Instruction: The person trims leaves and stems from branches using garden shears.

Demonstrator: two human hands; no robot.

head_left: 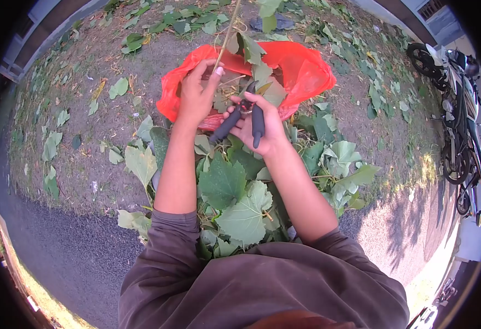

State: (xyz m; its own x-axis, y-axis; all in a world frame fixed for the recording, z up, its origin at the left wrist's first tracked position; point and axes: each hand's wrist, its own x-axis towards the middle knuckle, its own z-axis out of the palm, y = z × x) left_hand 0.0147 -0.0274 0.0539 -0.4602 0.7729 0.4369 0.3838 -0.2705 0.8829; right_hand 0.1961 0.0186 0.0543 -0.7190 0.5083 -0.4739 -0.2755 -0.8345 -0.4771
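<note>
Between thumb and fingers, my left hand grips a thin stem that rises up and away from me. Pruning shears with dark padded handles lie in my right hand, their handles spread apart and the curved blade pointing away. Both hands are over an open red plastic bag on the ground. Large leaves hang over the bag's opening, just beyond the shears. A pile of cut leaves lies between my forearms, close to my body.
Loose leaves are scattered over the bare soil around the bag. Paved asphalt runs along the near side. Parked motorcycles stand at the far right, and building walls show at the upper corners.
</note>
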